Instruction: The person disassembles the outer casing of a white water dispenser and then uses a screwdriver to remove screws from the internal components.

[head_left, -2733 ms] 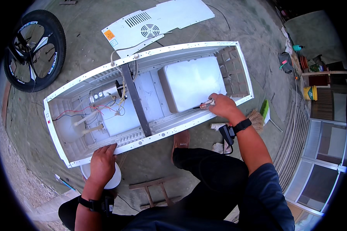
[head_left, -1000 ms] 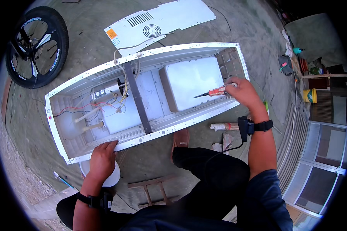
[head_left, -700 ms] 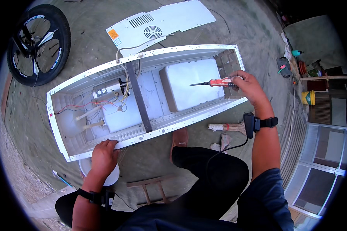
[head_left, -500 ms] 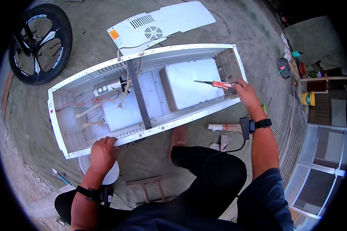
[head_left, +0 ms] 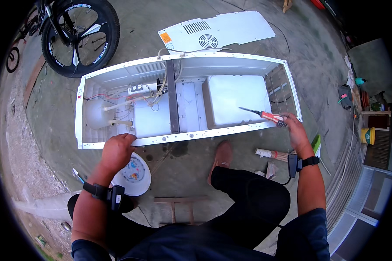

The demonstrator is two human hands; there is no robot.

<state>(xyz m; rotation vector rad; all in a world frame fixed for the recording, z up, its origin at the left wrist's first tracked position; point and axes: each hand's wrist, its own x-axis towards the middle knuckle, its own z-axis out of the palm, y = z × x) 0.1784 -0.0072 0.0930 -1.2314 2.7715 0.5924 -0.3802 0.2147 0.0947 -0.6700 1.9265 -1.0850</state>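
Observation:
A long white metal cabinet (head_left: pixel 231 131), open at the top, lies in front of me. My left hand (head_left: pixel 118 152) is closed over its near edge, toward the left end. In my right hand (head_left: pixel 294 130) is a screwdriver (head_left: pixel 272 118) with a red and black handle, held at the cabinet's near right corner. Its dark shaft points left, over a white box-shaped tank (head_left: pixel 237 98) inside. A dark crossbar (head_left: pixel 172 95) spans the cabinet. Left of it are a silver cylindrical part (head_left: pixel 143 88), pale hoses, red wires and a rounded whitish vessel (head_left: pixel 98 115).
Beyond the cabinet lies a white vented panel (head_left: pixel 231 31). A bicycle wheel (head_left: pixel 76 56) stands at the far left. Near me are a white basin (head_left: pixel 141 185), a wooden stool (head_left: pixel 180 201) and a bundle of sticks (head_left: pixel 276 155). A yellow bucket (head_left: pixel 367 135) is at the right.
The view has shifted and turned. The cabinet's left end has swung away from me, uncovering more of the basin. My left hand stays on the edge; the screwdriver remains in my right.

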